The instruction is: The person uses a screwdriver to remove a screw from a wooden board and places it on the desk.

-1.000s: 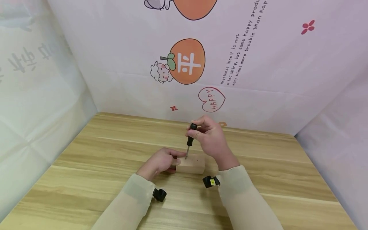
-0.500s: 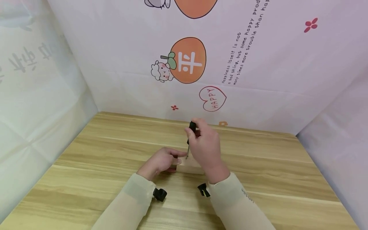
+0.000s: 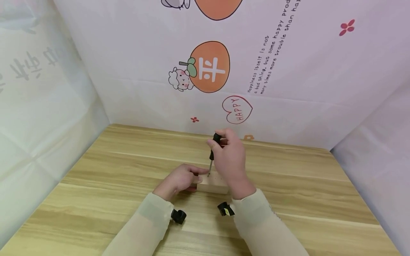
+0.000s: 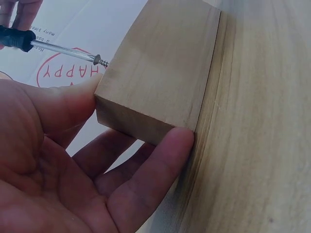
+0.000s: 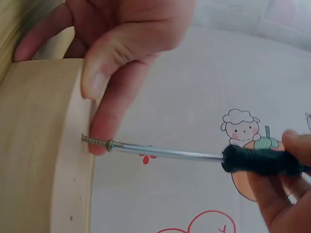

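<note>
A pale wooden block (image 3: 213, 187) lies on the table, its end held by my left hand (image 3: 179, 179). In the left wrist view, the thumb and fingers grip the block (image 4: 160, 58) at its near corners. My right hand (image 3: 231, 161) pinches the black handle of a screwdriver (image 3: 216, 140), which stands nearly upright over the block. The right wrist view shows the screwdriver's tip against the head of a screw (image 5: 97, 141). That screw's point meets the block's upper face and most of its thread is exposed. A left finger lies right beside the screw.
Small dark marks (image 5: 72, 218) dot the block's upper face away from the screw. The wood-grain table (image 3: 128, 213) ends at a printed white cloth (image 3: 144, 71) behind, with more cloth at both sides. Black wrist cameras (image 3: 178, 216) sit on both cuffs.
My right hand has turned and shifted a little left and toward me, its fingers changing their hold on the screwdriver handle. The left hand and the block stay put.
</note>
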Action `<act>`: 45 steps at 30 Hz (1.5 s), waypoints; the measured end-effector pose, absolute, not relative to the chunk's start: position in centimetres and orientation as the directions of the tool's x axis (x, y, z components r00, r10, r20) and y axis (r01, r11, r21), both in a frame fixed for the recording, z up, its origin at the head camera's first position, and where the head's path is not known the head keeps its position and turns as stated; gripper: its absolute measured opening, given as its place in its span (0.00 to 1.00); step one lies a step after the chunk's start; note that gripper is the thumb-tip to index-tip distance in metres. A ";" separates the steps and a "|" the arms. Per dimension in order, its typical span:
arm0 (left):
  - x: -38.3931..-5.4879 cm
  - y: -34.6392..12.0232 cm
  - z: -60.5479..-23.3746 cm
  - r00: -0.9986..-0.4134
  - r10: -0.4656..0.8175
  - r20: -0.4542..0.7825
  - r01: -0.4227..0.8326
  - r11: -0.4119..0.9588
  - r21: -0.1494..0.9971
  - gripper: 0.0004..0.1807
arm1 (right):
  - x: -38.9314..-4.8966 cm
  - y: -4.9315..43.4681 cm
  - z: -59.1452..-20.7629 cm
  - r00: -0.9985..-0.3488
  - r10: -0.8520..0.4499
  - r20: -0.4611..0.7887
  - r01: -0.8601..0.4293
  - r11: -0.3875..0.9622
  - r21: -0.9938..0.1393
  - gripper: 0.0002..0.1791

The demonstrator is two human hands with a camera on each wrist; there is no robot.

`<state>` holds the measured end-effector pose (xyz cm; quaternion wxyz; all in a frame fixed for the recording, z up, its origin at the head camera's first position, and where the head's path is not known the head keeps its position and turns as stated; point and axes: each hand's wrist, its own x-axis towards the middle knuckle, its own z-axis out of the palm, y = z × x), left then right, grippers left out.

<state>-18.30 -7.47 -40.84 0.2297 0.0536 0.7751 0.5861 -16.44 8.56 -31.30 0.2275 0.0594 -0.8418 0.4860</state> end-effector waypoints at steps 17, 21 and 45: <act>-18.2 -7.4 -40.7 -0.889 0.348 -0.298 -0.188 0.314 0.930 0.18 | -18.2 11.4 -32.2 -0.877 -0.112 0.467 -0.477 0.092 -0.874 0.13; -18.2 -7.4 -40.8 -0.886 0.348 -0.305 -0.194 0.318 0.928 0.18 | -17.4 10.8 -32.4 -0.867 -0.053 0.495 -0.497 0.155 -0.854 0.12; -18.3 -7.5 -40.8 -0.882 0.362 -0.301 -0.181 0.329 0.927 0.17 | -18.2 11.8 -32.0 -0.843 -0.250 0.476 -0.522 0.165 -0.837 0.12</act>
